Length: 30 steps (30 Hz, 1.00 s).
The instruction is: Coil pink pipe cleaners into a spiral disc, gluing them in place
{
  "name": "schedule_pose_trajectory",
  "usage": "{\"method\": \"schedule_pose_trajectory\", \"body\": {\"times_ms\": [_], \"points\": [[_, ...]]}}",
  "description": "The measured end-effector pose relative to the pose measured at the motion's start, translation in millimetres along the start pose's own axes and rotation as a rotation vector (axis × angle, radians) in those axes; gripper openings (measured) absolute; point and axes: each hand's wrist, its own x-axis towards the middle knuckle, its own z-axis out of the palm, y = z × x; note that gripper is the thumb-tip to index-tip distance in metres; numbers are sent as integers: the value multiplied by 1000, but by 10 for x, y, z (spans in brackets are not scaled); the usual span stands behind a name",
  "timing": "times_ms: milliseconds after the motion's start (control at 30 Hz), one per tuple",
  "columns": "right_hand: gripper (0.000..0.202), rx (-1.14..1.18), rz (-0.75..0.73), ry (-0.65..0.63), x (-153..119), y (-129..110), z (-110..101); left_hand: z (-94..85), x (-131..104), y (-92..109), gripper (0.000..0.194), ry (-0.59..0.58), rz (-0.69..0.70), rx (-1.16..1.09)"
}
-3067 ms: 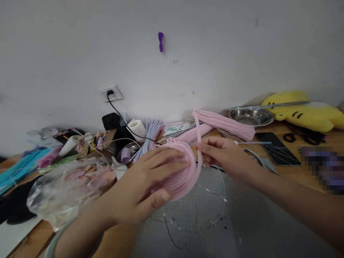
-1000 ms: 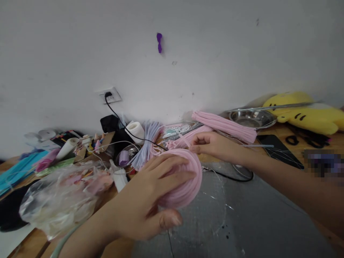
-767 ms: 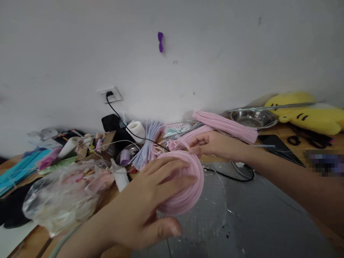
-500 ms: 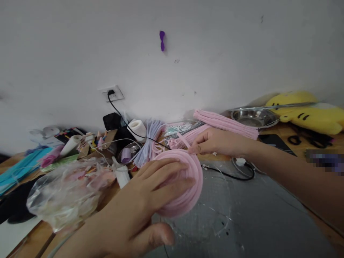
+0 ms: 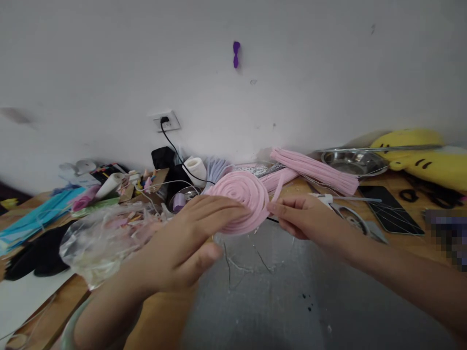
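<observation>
A flat spiral disc of pink fuzzy pipe cleaner is held up above the grey work surface, tilted so its coils face me. My left hand lies along the disc's lower left side, fingers stretched out over it and thumb apart. At the right rim my right hand pinches the pipe cleaner, and a loose end sticks up from between its fingers. Thin wires hang beneath the disc.
Pink pipe cleaner bundles, a metal bowl and a yellow plush toy line the wall. Right of my hand are a white glue gun and a black phone. A clear plastic bag fills the left.
The disc has risen and tilted, showing more of its spiral. My left hand has slid back toward its lower edge. My right hand has come lower and right, and the view has shifted left.
</observation>
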Motion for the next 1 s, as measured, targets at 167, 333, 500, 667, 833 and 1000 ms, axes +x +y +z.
{"method": "schedule_pose_trajectory", "body": {"times_ms": [167,333,500,667,833,1000], "points": [[41,195,121,-16,-178,-175,69,17,124,-82,52,11,40,-97],[46,309,259,-22,-353,-174,185,-14,147,-52,50,-71,33,-215],[35,198,214,-36,-286,-10,133,26,210,-27,47,-95,35,-227],[33,127,152,-16,-214,12,55,70,322,22,54,-137,11,-198],[36,32,107,-37,-191,36,73,84,328,39,58,-134,-8,-236],[34,-66,50,17,-180,77,37,101,323,54,53,-153,-31,-144]]}}
